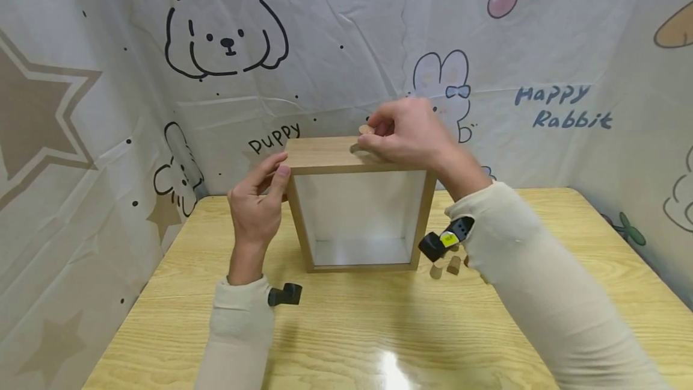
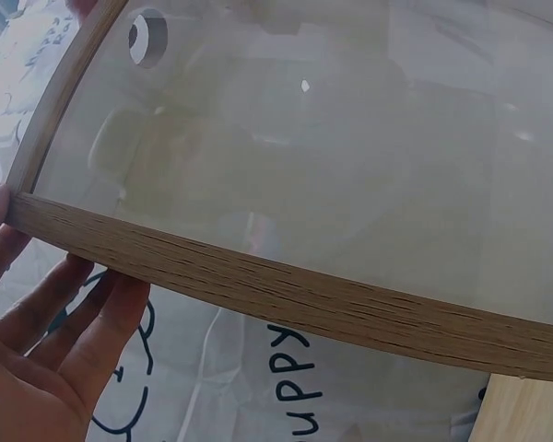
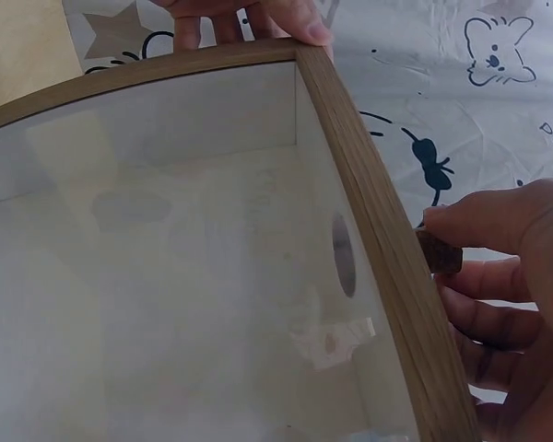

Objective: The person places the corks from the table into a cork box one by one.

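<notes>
A wooden box frame [image 1: 325, 158] with a clear front stands upright on the table, its inside white. My left hand [image 1: 255, 200] holds its upper left corner, thumb at the front edge and fingers along the side. Over the top, my right hand [image 1: 408, 134] pinches a small cork [image 1: 365, 129] between thumb and fingers. Beside the cork is a round hole [image 1: 354, 148] in the top board, partly hidden by the hand. From the right wrist view, the cork [image 3: 440, 251] is right at the outer edge of the top, and the hole [image 3: 345, 256] shows from inside.
Several loose corks [image 1: 453, 265] lie on the wood-grain table [image 1: 346, 330] to the right of the box, partly hidden by the right sleeve. A printed cloth [image 1: 346, 35] with cartoon drawings hangs behind and at both sides.
</notes>
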The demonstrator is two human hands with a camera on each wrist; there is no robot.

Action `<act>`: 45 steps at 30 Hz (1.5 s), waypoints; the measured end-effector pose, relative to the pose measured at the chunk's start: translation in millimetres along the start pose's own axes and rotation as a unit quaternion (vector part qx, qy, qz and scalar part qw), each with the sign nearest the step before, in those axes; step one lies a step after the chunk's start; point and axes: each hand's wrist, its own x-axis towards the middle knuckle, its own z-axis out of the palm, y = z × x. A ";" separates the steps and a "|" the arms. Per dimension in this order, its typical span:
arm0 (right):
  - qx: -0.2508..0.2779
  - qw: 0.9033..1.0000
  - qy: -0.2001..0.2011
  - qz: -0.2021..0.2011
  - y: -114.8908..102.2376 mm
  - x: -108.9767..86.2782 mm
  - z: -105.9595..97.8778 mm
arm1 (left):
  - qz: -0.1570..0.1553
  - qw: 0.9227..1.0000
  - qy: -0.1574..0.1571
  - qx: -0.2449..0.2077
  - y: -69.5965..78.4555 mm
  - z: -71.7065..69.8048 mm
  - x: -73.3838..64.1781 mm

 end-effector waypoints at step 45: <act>-0.044 0.999 0.010 -0.024 13.7 -24.5 -32.7 | -0.010 1.000 0.001 0.005 -0.5 0.9 -1.2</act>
